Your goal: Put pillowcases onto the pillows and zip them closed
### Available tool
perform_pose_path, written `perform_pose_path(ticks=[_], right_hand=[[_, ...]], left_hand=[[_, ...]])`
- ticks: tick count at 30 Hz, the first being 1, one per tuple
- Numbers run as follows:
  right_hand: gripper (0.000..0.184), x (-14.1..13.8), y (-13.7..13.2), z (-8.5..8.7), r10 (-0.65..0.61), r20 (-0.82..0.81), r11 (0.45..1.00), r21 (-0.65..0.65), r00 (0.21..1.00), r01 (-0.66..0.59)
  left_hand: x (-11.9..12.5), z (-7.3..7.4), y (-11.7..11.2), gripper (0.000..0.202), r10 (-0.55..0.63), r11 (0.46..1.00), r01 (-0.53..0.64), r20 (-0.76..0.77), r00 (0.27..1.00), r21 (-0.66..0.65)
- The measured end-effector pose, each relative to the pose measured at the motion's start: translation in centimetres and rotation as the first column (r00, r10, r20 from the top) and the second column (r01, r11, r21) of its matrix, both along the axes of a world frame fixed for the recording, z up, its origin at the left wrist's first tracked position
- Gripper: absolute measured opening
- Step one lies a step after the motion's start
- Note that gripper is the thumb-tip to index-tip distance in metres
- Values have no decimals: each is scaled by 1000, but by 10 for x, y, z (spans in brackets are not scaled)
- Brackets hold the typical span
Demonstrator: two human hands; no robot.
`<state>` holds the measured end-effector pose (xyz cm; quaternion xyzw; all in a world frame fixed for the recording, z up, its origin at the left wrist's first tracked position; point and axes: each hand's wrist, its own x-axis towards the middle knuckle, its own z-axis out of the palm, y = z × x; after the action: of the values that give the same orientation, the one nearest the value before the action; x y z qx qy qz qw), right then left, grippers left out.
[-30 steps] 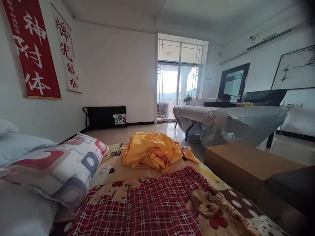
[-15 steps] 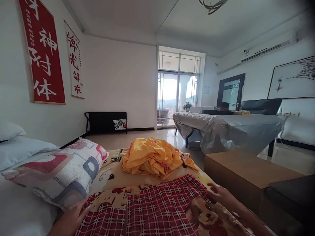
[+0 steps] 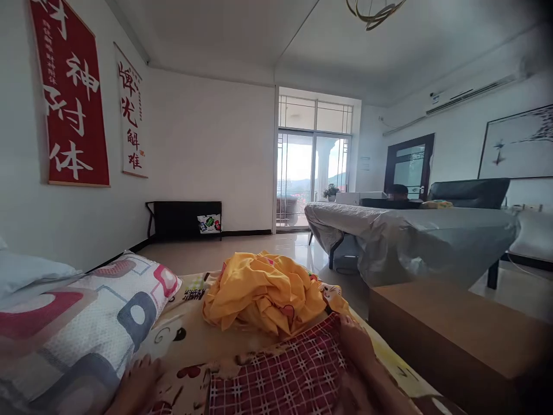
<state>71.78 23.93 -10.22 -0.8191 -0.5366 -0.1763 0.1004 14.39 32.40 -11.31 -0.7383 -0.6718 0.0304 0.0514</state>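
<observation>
Loosely spread, my left hand (image 3: 140,377) lies on the cream patterned sheet (image 3: 177,308), just beside the geometric-print pillow (image 3: 99,317); I can't tell whether the two touch. It appears to hold nothing. Well apart from it, my right hand (image 3: 355,340) has its fingertips at the far right corner of the red plaid bedding (image 3: 280,374); from my camera I can't make out whether they pinch the fabric or merely rest on it. That plaid stretches between my hands toward the bottom of my view. Close beyond it, a yellow-orange cloth (image 3: 261,291) with a heart print sits in a crumpled heap. To the right I see a brown box-shaped cabinet (image 3: 449,323), and farther back a desk under plastic sheeting (image 3: 449,230).
</observation>
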Motion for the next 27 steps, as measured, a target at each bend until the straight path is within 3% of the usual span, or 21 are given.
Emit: perform_pose_path(ticks=[4,8,11,13,15,17,19,20,22,25,27], right_hand=[[34,-4,3,-13,2,90,1000,18,996,-4],[34,-5,-3,-18,-22,190,998,59,982,11],[43,-28,-7,-9,39,184,998,43,982,-48],[42,-67,-11,-6,178,48,984,-7,983,-178],[35,-118,-18,-8,393,-168,913,-45,904,-405],[32,-161,-26,-12,603,-315,771,-9,733,-637],[35,-175,-32,-14,714,-347,653,17,608,-757],[38,-168,-35,-14,725,-344,636,3,596,-772],[42,-130,-38,-10,647,-342,703,-79,681,-707],[52,-51,-44,-1,294,-282,910,-207,913,-358],[55,-15,-50,3,104,-230,955,-250,968,-162]], left_hand=[[0,12,0,52,-25,998,28,-67,997,54],[14,40,-4,49,11,985,-6,-30,999,170],[57,61,-11,47,-40,985,36,24,999,168],[105,66,-26,47,-188,972,178,56,980,156],[160,60,-49,45,-389,920,380,105,915,98],[205,45,-75,45,-532,845,534,159,832,36],[225,23,-93,54,-587,784,619,265,765,-51],[224,12,-97,60,-579,772,630,313,753,-88],[206,-6,-95,68,-515,795,591,366,775,-134],[164,-19,-78,67,-387,890,444,345,855,-103],[139,-18,-71,66,-331,919,384,360,872,-86]])
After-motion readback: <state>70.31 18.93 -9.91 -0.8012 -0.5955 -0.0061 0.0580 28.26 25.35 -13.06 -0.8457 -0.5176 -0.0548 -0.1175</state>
